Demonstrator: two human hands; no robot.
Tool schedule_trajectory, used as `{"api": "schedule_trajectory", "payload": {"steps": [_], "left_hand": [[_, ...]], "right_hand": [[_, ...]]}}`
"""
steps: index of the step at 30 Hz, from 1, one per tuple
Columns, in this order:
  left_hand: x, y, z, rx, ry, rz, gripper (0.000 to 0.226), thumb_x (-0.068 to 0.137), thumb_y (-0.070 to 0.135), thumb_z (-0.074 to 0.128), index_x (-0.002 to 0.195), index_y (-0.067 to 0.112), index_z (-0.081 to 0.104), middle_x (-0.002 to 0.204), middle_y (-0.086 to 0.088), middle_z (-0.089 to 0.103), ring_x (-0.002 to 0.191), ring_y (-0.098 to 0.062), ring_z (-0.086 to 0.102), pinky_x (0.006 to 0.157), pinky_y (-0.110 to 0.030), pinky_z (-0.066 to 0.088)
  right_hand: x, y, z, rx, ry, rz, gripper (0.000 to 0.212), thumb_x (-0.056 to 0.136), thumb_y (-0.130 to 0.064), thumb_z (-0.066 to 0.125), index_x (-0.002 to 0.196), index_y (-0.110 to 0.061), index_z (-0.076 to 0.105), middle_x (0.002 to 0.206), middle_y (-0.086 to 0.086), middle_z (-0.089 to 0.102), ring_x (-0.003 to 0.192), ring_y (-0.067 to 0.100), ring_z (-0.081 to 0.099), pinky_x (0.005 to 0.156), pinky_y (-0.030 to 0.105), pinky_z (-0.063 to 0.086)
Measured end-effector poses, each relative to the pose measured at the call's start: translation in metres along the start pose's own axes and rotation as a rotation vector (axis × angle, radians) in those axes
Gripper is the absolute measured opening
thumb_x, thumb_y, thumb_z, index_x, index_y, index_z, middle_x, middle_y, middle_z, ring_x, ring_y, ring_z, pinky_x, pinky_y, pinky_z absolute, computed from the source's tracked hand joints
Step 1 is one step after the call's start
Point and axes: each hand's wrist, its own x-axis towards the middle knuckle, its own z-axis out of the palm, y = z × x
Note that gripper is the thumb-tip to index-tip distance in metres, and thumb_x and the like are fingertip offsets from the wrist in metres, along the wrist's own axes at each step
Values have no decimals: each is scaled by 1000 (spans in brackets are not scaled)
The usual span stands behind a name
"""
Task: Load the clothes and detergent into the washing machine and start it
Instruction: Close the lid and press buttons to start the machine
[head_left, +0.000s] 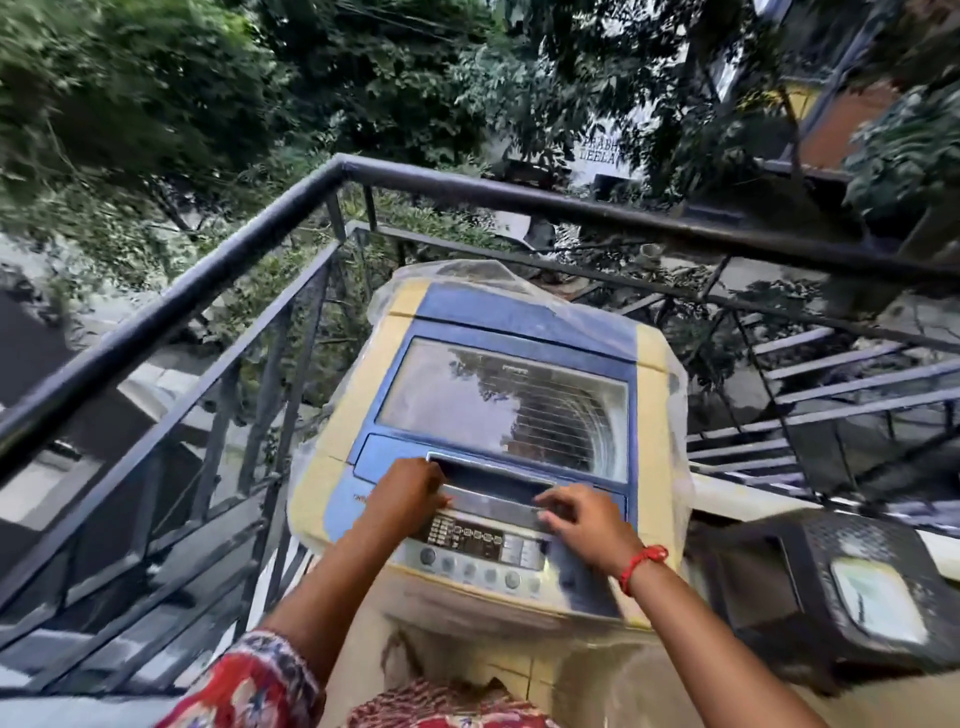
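A top-loading washing machine (652, 410), cream and blue, stands on a balcony under a clear plastic cover. Its glass lid (498, 400) is down, and the drum shows through it. A grey handle bar (493, 501) runs along the lid's front edge. My left hand (408, 493) curls its fingers over the left end of that bar. My right hand (584, 519) curls over the right end; a red thread circles that wrist. Just below my hands lies the control panel (483, 553) with round buttons. No clothes or detergent are in view.
A black metal railing (218, 260) runs close on the left and behind the machine. To the right stands a black perforated plastic basket (810, 587) holding a pale lidded item (878, 597). Trees and buildings lie beyond the railing.
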Motion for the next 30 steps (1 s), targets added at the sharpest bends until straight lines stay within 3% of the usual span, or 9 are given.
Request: {"api": "schedule_trajectory", "payload": {"steps": [2,5,8,10,12,15,20,26,30], "left_hand": [[5,4,-2,-76,-28,-111,24,70,35,79,85,18,70,89,-8,71,91,-29,64,70,-30,45],[11,10,-5,-164,-56,-233,22,63,28,86,78,20,73,82,-6,71,84,-24,67,65,-24,41],[16,14,-10,-245,-63,-310,23,65,14,82,58,17,61,63,-3,67,60,-12,64,56,-19,36],[16,16,-13,-281,-82,-348,23,67,10,81,58,16,61,58,-3,66,45,0,53,48,-18,34],[15,15,-14,-287,-97,-348,18,63,14,86,65,16,68,65,-3,70,54,-7,58,54,-20,43],[13,10,-14,-325,-113,-328,27,55,20,93,73,17,73,78,-4,73,77,-21,67,77,-33,55],[10,5,-18,-271,-142,-224,43,56,37,91,90,16,76,88,-3,73,84,-21,67,73,-28,51],[16,5,-27,-268,-215,-230,31,64,23,88,87,10,73,85,-3,75,84,-19,69,78,-30,54],[21,4,-26,-234,-237,-221,30,68,25,85,91,10,74,83,-2,75,82,-20,70,80,-34,56]], "right_hand": [[-10,15,-12,-2,33,93,11,78,-23,78,87,-20,72,72,-16,61,67,-6,53,62,8,36],[-23,33,-20,47,-26,217,18,70,-21,85,80,-18,69,70,-9,64,64,-1,56,58,5,39],[-33,42,-15,109,-62,320,27,62,-16,90,78,-19,67,74,-3,64,64,5,56,59,5,41],[-36,45,-10,162,-62,371,35,58,-8,91,74,-21,63,74,1,62,61,8,51,59,11,44],[-35,46,-9,193,-51,395,37,56,-1,90,74,-17,62,71,2,59,58,10,48,55,13,44],[-31,44,-13,205,-79,435,36,54,2,90,78,-6,65,67,1,60,58,11,51,56,18,47],[-25,37,-14,173,-108,486,36,52,4,90,73,-10,63,64,1,59,58,11,51,58,20,48],[-24,36,-9,187,-76,541,37,53,9,87,75,-7,62,66,4,57,57,11,51,53,17,46],[-25,36,-8,192,-56,580,37,52,8,88,76,-7,64,66,5,59,58,12,53,55,20,50]]}}
